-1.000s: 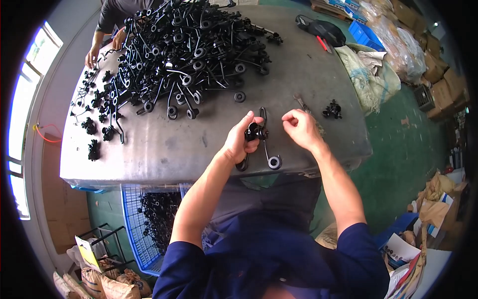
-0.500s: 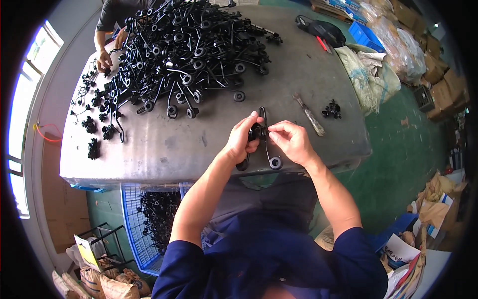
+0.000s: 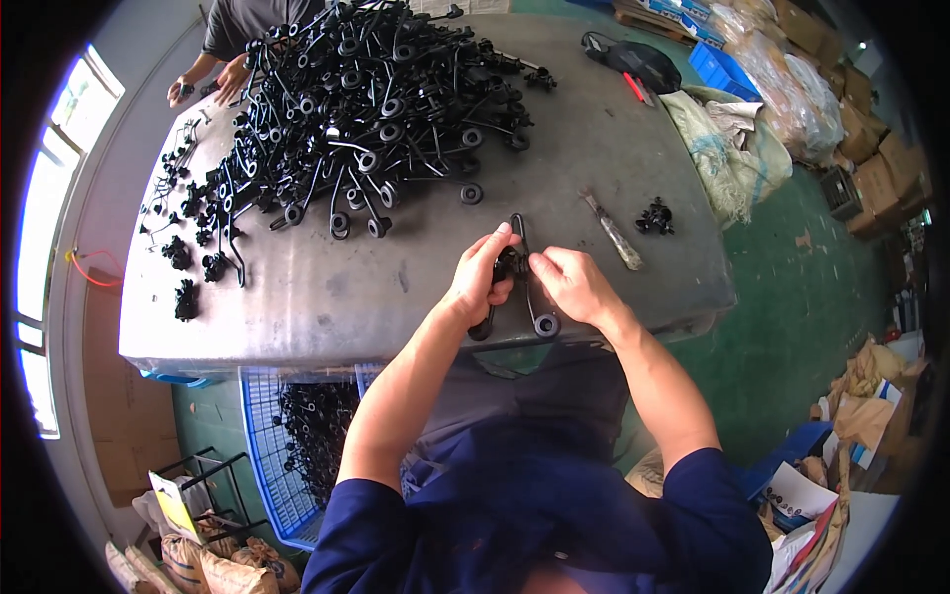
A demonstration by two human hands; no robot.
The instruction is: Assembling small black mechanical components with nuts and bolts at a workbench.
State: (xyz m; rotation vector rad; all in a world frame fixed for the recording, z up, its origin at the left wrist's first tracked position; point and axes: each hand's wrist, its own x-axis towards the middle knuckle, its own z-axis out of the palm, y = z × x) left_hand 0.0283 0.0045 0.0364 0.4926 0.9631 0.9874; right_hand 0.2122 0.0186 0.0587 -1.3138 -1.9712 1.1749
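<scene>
Above the near edge of the table, my left hand [image 3: 479, 275] is closed round a black bent metal rod part [image 3: 528, 295]. The part has a narrow loop at its top, a dark fitting [image 3: 510, 262] in the middle and a ring end [image 3: 545, 325] pointing down toward me. My right hand [image 3: 584, 289] is closed in a pinch against the fitting from the right; its fingertips partly hide what they grip. Beyond my hands, a large heap of similar black rod parts [image 3: 366, 119] covers the far left of the table.
The grey table [image 3: 396, 287] holds small black clusters [image 3: 185, 299] at left, another cluster [image 3: 655, 216] and a wrapped stick-like tool [image 3: 614, 233] at right. A blue crate [image 3: 259, 445] of black parts stands below. Across the table, a co-worker's hands [image 3: 233, 77] work beside the heap.
My right fingers have curled in closer against the fitting, while my left hand keeps its hold. The co-worker's hand has moved up and left, away from the tabletop parts.
</scene>
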